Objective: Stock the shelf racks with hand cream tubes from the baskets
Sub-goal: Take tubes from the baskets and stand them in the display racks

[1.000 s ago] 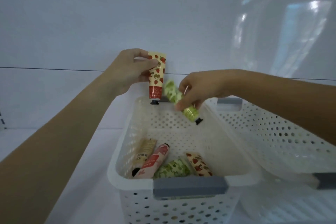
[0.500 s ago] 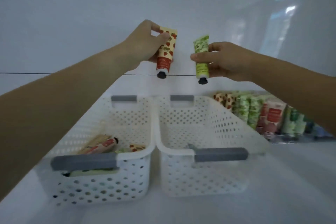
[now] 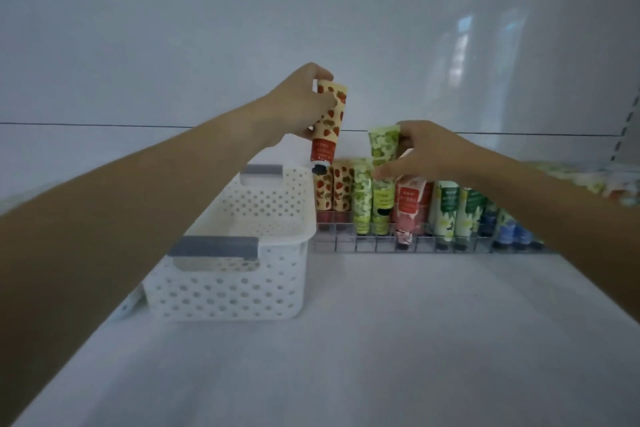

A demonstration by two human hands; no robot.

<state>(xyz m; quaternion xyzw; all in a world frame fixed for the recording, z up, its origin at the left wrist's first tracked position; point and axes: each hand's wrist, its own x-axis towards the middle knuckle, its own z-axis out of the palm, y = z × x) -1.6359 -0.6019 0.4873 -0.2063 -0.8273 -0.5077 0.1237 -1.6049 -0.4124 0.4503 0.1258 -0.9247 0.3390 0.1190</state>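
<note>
Basket left, rack right, both on the shelf.
Basket point(image 3: 277, 236) sits on shelf point(image 3: 381, 340), touching or just beside rack point(image 3: 433, 248) of upright tubes point(image 3: 410, 208) behind-right. Left hand point(image 3: 298, 104) holds first tube point(image 3: 329, 121) above rack's left end; right hand point(image 3: 426, 152) holds second tube point(image 3: 382, 149) just right.

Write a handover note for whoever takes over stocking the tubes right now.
Left hand grips a strawberry tube, cap down, above the left end of the rack.
Right hand grips a green tube over the green row.
Done: the rack already holds rows of tubes; a white basket sits beside it.
Left: slot both tubes in, then check the baskets for more.
</note>
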